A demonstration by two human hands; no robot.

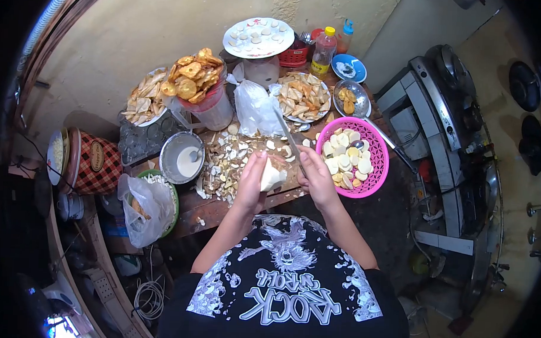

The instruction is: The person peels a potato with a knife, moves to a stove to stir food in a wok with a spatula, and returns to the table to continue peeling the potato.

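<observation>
My left hand [253, 179] is closed on a peeled white root vegetable [274, 177], in front of my chest at the table's near edge. A knife [291, 134] is gripped in my right hand [318, 178], its blade pointing up and away to the left. The blade appears apart from the vegetable, though fingers hide part of both. Beyond my hands, peelings and scraps [226, 164] cover the wooden table [206, 211]. To the right of my right hand stands a pink basket [379, 167] with pale round slices [347, 157] in it.
On the left are a metal pot [174, 171] with white batter, a plastic bag [147, 215] over a green basin, and a tub of fried slices [194, 74]. Behind stand a white bag [256, 106], plates of folded pastries [303, 95], a raised plate [258, 31] and a yellow-capped bottle [323, 54].
</observation>
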